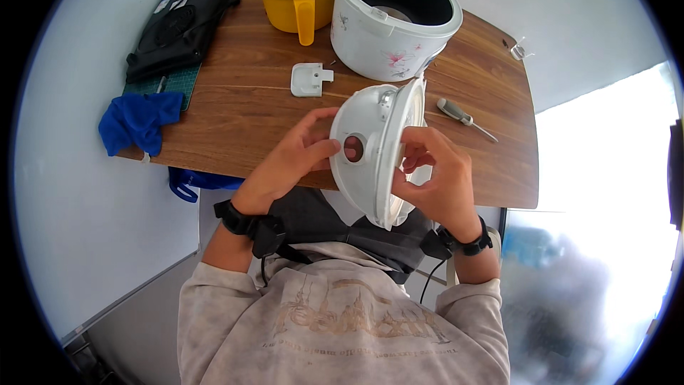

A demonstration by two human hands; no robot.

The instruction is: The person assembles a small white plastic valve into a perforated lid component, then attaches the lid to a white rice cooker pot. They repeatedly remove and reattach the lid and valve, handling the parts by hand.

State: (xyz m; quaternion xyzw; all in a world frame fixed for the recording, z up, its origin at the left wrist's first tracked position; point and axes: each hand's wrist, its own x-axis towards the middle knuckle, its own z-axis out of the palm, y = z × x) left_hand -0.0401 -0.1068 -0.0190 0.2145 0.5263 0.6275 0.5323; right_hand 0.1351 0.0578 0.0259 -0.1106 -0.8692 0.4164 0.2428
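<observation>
Lid, white and domed (pixel 360 192), was at the centre of the frame, held up over the near edge of the counter (pixel 242 121). The left hand (pixel 296 153) was closed around its domed side, thumb beside the round hole (pixel 354 148); skin showed through that hole, though I could not tell whose finger it was. The right hand (pixel 442 178) had its fingers bent at the flatter inner side; whether they pinched a part there could not be made out.

The step in hand seemed to be working by hand at the lid from both sides, and the next move probably called for a steady left-hand hold while the right fingers worked inside.

The lid stood on edge, dome toward the left of the frame and inner side toward the right. Its long axis ran nearly upright in the picture, the top leaning slightly right, toward the screwdriver (pixel 453 110).
</observation>
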